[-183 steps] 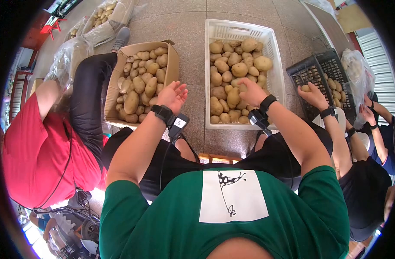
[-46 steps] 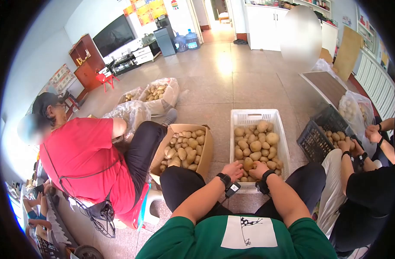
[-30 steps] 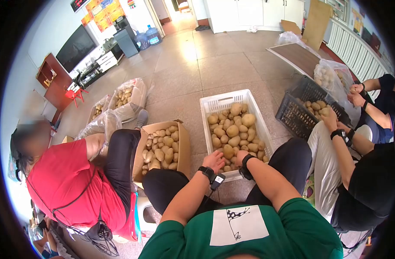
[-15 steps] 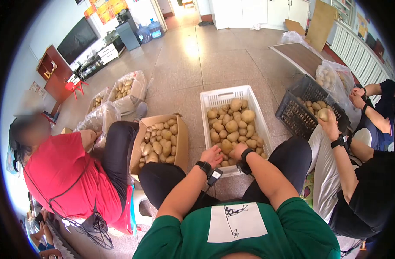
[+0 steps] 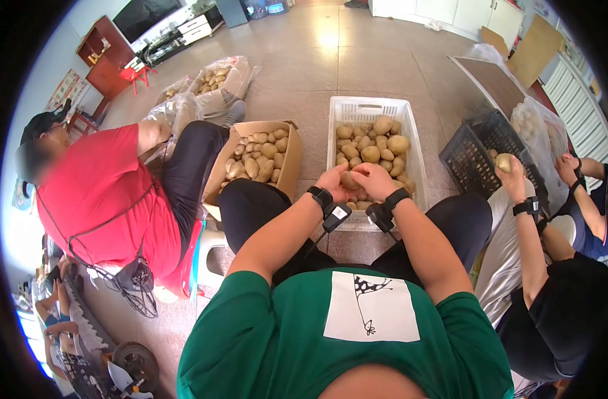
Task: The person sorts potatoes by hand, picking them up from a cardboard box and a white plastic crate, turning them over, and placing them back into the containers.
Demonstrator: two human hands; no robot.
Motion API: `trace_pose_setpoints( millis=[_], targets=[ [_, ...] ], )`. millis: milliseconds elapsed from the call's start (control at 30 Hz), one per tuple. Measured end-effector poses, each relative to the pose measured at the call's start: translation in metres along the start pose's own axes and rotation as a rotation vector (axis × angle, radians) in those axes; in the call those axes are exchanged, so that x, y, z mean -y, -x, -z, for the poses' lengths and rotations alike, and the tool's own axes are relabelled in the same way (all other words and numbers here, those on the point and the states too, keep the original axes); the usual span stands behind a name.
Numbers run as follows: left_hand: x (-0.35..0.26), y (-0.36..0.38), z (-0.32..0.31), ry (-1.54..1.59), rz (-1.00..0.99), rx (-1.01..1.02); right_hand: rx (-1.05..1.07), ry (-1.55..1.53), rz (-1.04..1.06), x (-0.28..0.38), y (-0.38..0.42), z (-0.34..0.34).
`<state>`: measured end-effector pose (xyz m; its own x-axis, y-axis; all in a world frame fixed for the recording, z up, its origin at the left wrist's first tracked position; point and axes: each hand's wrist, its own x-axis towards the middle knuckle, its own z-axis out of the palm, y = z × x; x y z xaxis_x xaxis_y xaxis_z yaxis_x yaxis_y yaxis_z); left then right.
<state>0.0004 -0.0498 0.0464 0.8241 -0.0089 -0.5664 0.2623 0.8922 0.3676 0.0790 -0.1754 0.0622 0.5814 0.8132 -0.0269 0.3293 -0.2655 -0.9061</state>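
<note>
A white plastic crate [image 5: 417, 156] filled with potatoes [image 5: 370, 154] stands in front of me. Over its near end, my left hand [image 5: 332, 183] supports a potato [image 5: 348, 179], fingers curled beneath it. From the other side, my right hand [image 5: 377, 182] closes its fingertips on the same potato. The hands meet around it and cover part of its surface. Both of my wrists wear black straps with small devices.
To the left is a cardboard box [image 5: 293, 156] of potatoes, beside a person in red. On the right, a person's hand [image 5: 512, 174] holds a potato near a black crate [image 5: 458, 158]. Plastic bags of potatoes [image 5: 213, 80] lie at the far left.
My hands have lifted from among the potatoes and come together around one potato. The view has tilted downward, so the crate appears higher and further right.
</note>
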Motion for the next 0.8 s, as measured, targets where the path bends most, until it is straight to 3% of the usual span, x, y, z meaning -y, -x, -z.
trace_pose_setpoints(
  millis=[167,267,467,700,800],
  targets=[
    [-0.021,-0.004,0.002,0.006,-0.122,-0.015,-0.041,-0.241,0.065,0.016,-0.001,0.018],
    [-0.026,0.032,-0.034,0.1,-0.24,-0.064,-0.175,-0.261,-0.003,0.017,-0.001,0.027],
    [-0.049,0.09,-0.065,0.134,-0.346,0.021,-0.145,-0.309,-0.009,0.008,-0.008,0.032],
    [-0.09,0.135,-0.022,0.145,-0.536,0.092,-0.13,-0.281,-0.018,0.009,-0.006,0.031],
    [-0.099,0.153,0.007,0.187,-0.621,-0.067,-0.159,-0.199,-0.049,0.011,-0.002,0.034]
  ],
)
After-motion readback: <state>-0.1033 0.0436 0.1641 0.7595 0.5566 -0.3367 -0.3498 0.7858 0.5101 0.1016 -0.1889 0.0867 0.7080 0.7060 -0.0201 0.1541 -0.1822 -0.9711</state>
